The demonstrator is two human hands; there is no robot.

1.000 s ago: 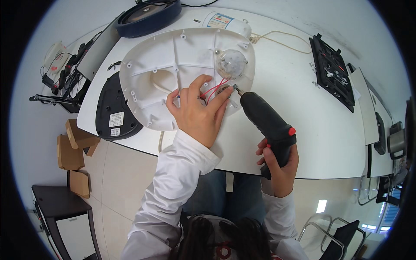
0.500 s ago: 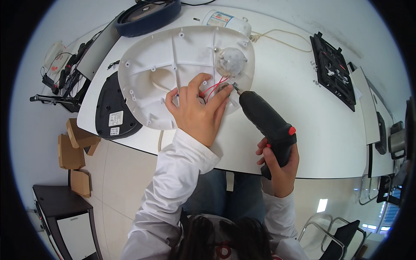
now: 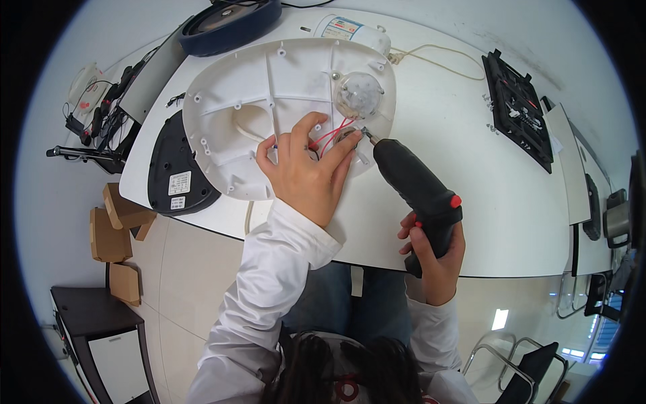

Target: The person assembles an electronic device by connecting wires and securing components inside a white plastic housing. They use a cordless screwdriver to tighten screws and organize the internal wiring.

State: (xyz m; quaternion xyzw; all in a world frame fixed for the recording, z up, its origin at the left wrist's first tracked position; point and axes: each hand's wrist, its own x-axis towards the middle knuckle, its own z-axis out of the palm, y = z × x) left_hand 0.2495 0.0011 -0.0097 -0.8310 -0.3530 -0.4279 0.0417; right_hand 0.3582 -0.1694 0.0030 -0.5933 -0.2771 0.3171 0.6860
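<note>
The black base seems off, left of the white shell, whose screw work looks unfinished, left hand spread there, right hand clamped round a power screwdriver.

And there it was, the left hand spread across the white shell, blocking whatever sat under its palm! The red wires dipped out of sight beneath those fingers, and the thumb covered part of a round piece. The bit? Its point was far too small to tell whether it touched anything. Lower down, the right hand hid much of the handle of the drill. The shell itself overlapped the black base and the white bottle. Small pieces in the tool case blurred together, while the top edge cropped the blue ring.
</note>
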